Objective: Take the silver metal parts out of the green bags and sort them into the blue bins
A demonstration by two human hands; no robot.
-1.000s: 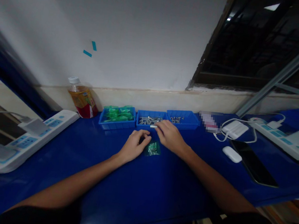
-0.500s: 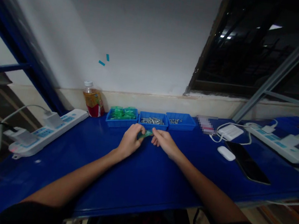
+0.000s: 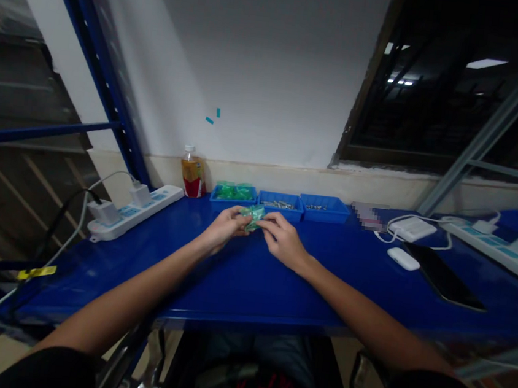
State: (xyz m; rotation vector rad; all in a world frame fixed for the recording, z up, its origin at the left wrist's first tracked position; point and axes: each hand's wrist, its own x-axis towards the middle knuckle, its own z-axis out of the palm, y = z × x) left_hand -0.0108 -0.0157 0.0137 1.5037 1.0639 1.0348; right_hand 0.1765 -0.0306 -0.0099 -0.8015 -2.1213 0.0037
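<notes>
My left hand [image 3: 224,228] grips a small green see-through plastic piece [image 3: 253,215] between thumb and fingers, above the blue table. At its right edge, the fingers of my right hand [image 3: 285,241] are pinched together against the same piece. Its exact kind is too blurred to name. Just beyond the hands, three blue bins stand in a row. Similar green pieces [image 3: 234,190] fill the left bin [image 3: 227,205]. Small metal parts [image 3: 279,205] lie in the middle bin [image 3: 297,214], and smaller metal parts [image 3: 317,207] in the right bin [image 3: 335,216].
On the left are a bottle of amber drink [image 3: 193,175] and a white power strip [image 3: 131,217] with plugs. To the right lie a white earphone case [image 3: 403,259], a dark phone [image 3: 447,278], a white charger [image 3: 411,229] with cable, and another power strip [image 3: 502,253].
The view has tilted and shifted, so the table scene appears moved. My left hand has turned, showing more of the green piece. My right fingers have shifted along its edge.
</notes>
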